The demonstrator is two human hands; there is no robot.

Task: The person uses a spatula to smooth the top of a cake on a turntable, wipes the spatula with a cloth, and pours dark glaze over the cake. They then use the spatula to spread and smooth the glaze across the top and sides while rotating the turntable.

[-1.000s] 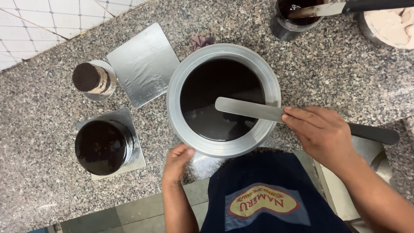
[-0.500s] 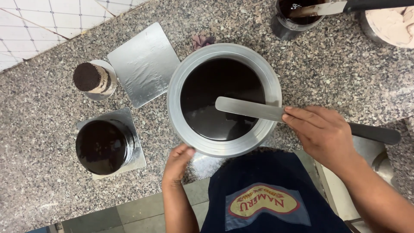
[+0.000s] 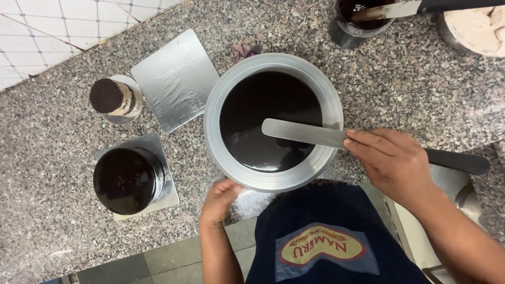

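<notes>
Head view, right hand: the right hand [image 3: 395, 164] is reaching in from the lower right, palm down, fingers closed around the spatula [image 3: 336, 138] where blade meets black handle.
Spatula: its flat steel blade is lying level across the cake [image 3: 265, 118], tip pointing left, resting on or just above the dark glaze; I cannot tell which.
Left hand: the left hand [image 3: 220, 200] is coming up from below, fingers curled against the near edge of the turntable [image 3: 273, 176], touching its rim.
Cake: it is sitting on the turntable at the middle of the granite counter [image 3: 52, 173].
Left of it: a small glazed cake [image 3: 126, 180] is standing on a silver board, with a bare silver board [image 3: 174, 80] and a small unglazed cake [image 3: 110, 97] beyond it.
Top right: a dark cup [image 3: 357, 23] is holding another spatula.
</notes>
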